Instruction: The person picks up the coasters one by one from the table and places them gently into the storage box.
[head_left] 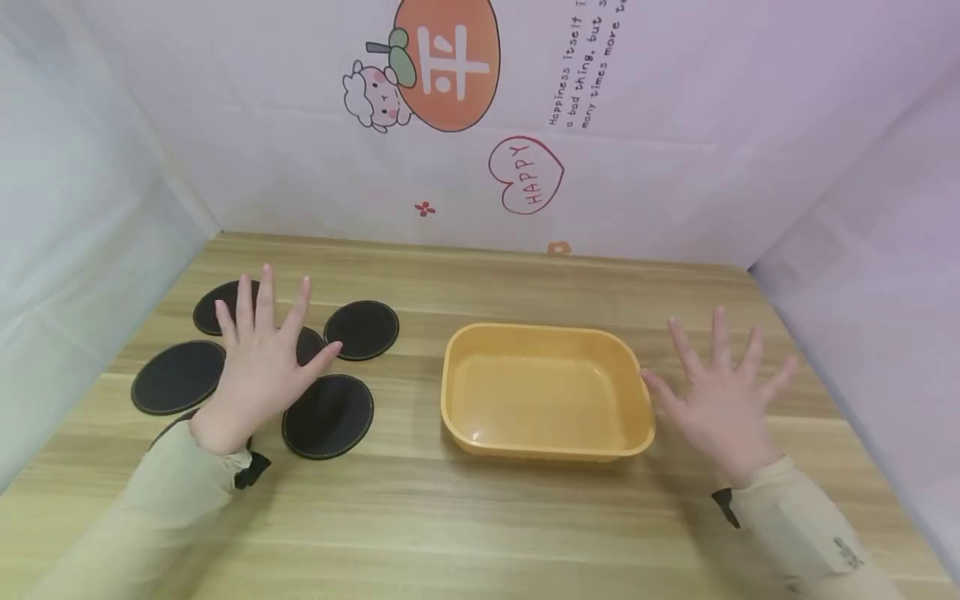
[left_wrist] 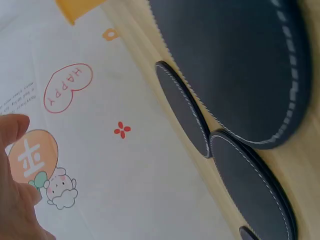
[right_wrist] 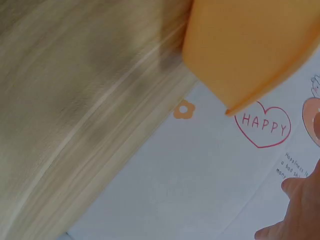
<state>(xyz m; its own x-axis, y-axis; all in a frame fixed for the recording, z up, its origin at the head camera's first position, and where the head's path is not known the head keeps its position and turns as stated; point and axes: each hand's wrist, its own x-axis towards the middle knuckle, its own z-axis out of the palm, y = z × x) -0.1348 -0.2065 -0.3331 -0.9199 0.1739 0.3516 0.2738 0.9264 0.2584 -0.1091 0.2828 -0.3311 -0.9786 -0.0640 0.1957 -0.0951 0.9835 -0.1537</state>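
Observation:
Fingers spread wide, my left hand [head_left: 258,367] hovers above a group of several round black coasters [head_left: 327,417] on the left of the table. It holds nothing and partly hides some of them. Light stitching runs round the coasters' edges, seen close in the left wrist view on one coaster [left_wrist: 240,65]. A yellow rectangular basin [head_left: 547,400] stands right of centre, with nothing inside. To its right, my right hand [head_left: 723,396] is spread out and holds nothing, its thumb near the basin's right rim. In the right wrist view, the basin's side [right_wrist: 245,45] is close by.
The wood-grain table [head_left: 420,533] ends at a white printed cloth [head_left: 645,192] at the back. Plain white cloth walls [head_left: 82,208] rise on the left and right sides.

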